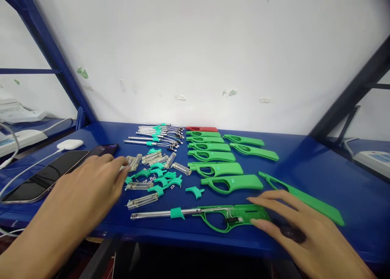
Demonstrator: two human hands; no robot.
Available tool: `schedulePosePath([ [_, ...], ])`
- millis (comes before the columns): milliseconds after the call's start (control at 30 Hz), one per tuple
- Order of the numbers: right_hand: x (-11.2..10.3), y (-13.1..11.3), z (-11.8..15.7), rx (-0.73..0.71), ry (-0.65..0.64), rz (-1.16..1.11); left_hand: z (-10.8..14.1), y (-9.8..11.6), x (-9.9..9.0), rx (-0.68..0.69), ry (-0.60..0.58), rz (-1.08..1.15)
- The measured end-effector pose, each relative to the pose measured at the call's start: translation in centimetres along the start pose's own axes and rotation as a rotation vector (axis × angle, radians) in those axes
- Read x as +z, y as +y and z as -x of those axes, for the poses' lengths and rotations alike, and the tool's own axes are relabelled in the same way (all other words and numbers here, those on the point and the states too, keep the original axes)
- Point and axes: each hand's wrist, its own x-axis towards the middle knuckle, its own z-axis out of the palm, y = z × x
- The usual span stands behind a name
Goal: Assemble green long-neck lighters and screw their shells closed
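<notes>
My left hand [97, 179] is at the clear plastic fuel tanks [150, 156], thumb and index finger closed around the end of one tank [133, 163]. With its thumb and fingertips, my right hand [300, 226] grips the rear of an open green lighter half-shell [251, 214] at the table's front edge. Inside that shell lie white wires and a black igniter part [233, 220]. A metal lighter tube [152, 215] with a teal collar extends left from it. Under my right palm shows a dark rounded object [291, 233], mostly hidden.
Teal triggers [158, 171] lie scattered among the tanks. Metal tubes with wires [152, 133] are at the back. Several green shells [233, 183] and a red one [202, 129] form a column; more green shells [307, 200] lie right. Phones [45, 175] and a white charger [70, 144] lie left.
</notes>
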Motion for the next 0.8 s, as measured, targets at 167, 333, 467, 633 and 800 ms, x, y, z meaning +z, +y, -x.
schedulePosePath([
  [167, 0.2, -0.1, -0.1, 0.0, -0.072, -0.036, 1.9, 6.6, 0.5, 0.393, -0.111, 0.204],
  [333, 0.1, -0.1, -0.1, 0.081, -0.131, -0.098, 3.7, 8.0, 2.4, 0.49, -0.3, 0.157],
  [467, 0.1, -0.3, -0.4, 0.111, -0.133, -0.128, 4.6, 5.8, 3.6, 0.48, -0.403, 0.088],
  [633, 0.0, -0.3, -0.4, 0.13, -0.142, -0.141, 6.1, 3.9, 4.2, 0.482, -0.417, 0.043],
  [800, -0.1, -0.4, -0.5, 0.146, -0.153, -0.153, 5.3, 5.9, 2.7, 0.445, -0.436, 0.051],
])
